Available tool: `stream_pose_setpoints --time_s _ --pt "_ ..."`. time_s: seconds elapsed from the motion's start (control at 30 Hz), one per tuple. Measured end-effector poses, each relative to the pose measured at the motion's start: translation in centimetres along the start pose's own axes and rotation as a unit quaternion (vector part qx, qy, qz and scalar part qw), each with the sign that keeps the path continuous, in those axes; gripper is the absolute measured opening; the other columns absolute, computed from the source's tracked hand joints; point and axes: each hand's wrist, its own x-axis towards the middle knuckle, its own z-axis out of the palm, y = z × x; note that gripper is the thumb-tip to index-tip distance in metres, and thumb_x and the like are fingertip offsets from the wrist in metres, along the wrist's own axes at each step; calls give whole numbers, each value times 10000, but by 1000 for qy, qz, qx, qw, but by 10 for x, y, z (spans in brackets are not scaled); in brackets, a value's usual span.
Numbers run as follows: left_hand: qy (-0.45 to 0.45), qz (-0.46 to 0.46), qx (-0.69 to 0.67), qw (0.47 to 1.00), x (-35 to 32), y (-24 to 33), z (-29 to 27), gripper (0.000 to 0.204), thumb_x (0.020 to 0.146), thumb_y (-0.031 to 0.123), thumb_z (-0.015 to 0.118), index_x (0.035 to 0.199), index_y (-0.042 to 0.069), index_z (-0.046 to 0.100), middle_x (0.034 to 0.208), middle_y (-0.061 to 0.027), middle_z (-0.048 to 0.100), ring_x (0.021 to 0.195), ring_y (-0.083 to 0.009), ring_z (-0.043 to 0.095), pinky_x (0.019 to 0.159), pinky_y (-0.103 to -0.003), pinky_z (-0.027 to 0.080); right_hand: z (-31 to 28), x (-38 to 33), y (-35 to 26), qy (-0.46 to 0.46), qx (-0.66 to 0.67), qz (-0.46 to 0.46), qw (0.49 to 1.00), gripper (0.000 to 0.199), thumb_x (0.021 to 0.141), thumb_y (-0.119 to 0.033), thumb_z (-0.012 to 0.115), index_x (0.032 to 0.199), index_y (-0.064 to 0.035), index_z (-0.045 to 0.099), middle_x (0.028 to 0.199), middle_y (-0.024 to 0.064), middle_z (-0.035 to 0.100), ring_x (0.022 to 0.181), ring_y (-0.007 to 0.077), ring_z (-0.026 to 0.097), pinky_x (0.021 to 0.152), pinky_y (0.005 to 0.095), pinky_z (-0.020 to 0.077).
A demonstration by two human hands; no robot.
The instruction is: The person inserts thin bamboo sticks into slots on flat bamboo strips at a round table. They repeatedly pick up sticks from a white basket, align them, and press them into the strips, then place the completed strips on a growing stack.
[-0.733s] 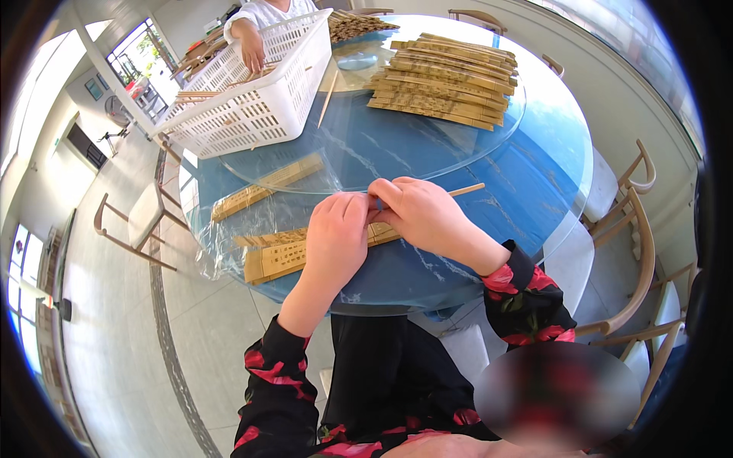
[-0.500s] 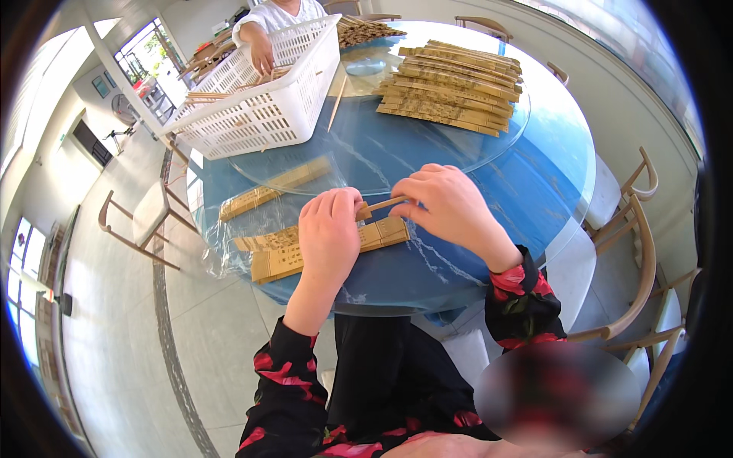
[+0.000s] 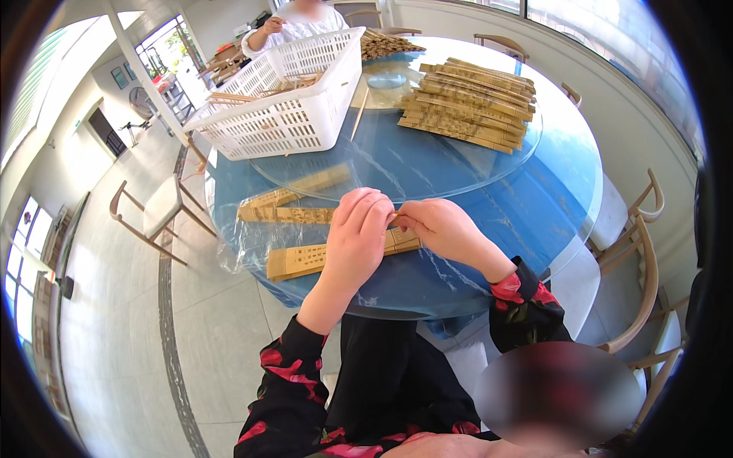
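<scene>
My left hand (image 3: 360, 229) is closed round a printed brown paper chopstick sleeve (image 3: 298, 215), whose far end sticks out to the left. Against it, my right hand (image 3: 441, 231) is closed in a pinch at the sleeve's right end. Only a bit of the wooden chopsticks (image 3: 393, 218) shows between the hands; the fingers hide the rest. Under my hands lies a flat bundle of the same sleeves (image 3: 296, 261). More sleeves (image 3: 321, 180) lie beyond, by crinkled clear plastic film (image 3: 238, 248).
A white slotted basket (image 3: 321, 122) holding chopsticks stands at the far left. Behind it, a person in white (image 3: 305, 23) raises a hand. One stick (image 3: 360, 113) lies beside the basket. A large stack of sleeves (image 3: 467, 103) sits on the glass turntable (image 3: 450, 183). Chairs surround the blue-covered table.
My right hand has closed in on my left, and the length of chopstick between them has almost vanished from sight. The other person's hand has lifted out of the basket. The view has shifted slightly.
</scene>
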Motion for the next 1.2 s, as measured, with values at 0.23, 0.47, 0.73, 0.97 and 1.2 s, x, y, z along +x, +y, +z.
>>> stream_pose_setpoints --time_s 0.23,0.47,0.73,0.97,1.2 --pt "70 -333 -276 899 -33 -40 -11 216 1072 245 499 1041 44 572 717 16 492 633 -70 423 549 -226 339 -8 10 3 -84 403 138 901 314 1079 -232 470 1014 5 665 652 -9 496 627 84 436 610 255 374" --pt "-18 -429 -632 645 -24 -39 -22 448 1098 420 444 1337 48 520 649 54 331 584 -41 295 522 -215 261 -9 11 6 -209 414 131 876 353 1084 -247 445 1098 26 669 654 -23 498 627 75 430 625 232 358" --pt "-14 -417 -645 640 -29 -41 -22 319 1079 411 506 1096 95 548 649 71 300 585 -55 291 552 -229 287 -12 3 3 -172 511 176 824 292 1089 -183 455 1250 36 563 799 22 566 697 96 496 659 237 407" --pt "-22 -415 -676 609 -30 -40 -22 198 1073 282 553 1121 89 547 718 65 387 619 -49 338 591 -225 326 -20 6 0 -185 505 159 828 440 1096 -214 473 1470 16 445 883 64 626 765 117 564 734 250 460" --pt "-15 -437 -694 572 -23 -32 -24 331 1008 85 552 1328 60 473 818 33 434 711 -67 389 685 -266 390 -24 2 7 -210 492 103 838 467 1099 -180 456 1535 -30 381 995 111 700 842 124 610 780 263 501"
